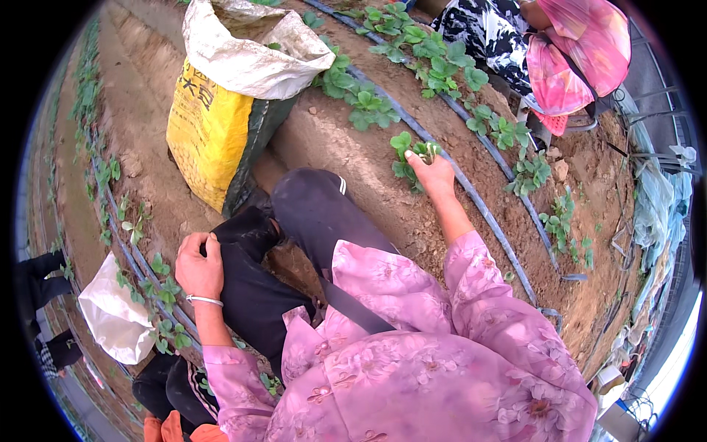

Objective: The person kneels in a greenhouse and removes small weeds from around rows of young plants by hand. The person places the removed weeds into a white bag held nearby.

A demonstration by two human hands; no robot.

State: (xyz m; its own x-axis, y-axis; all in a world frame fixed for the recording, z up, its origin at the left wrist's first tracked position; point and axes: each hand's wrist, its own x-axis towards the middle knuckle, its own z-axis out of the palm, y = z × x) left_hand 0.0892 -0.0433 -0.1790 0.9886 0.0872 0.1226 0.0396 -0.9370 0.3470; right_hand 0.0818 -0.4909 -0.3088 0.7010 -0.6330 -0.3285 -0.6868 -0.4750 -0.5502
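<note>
My right hand (433,172) is at a leafy strawberry plant (402,145) on the soil bed, with the thumb and fingers closed around pale stems and some green leaves. Beside it runs a drip irrigation tape (469,190). My left hand (201,268), with a bracelet at the wrist, rests on my knee in dark trousers, fingers curled; nothing is visible in it. Ahead of my knees stands a yellow and green woven sack (207,130) with writing on it and a white rolled-down rim, its mouth open. A leaf shows inside it.
More strawberry plants (367,108) line the beds along the drip tapes. A white sack (119,312) lies at the left. Parts of other people in pink (558,72), black and orange clothing are close by. Plastic sheeting (657,210) edges the right side.
</note>
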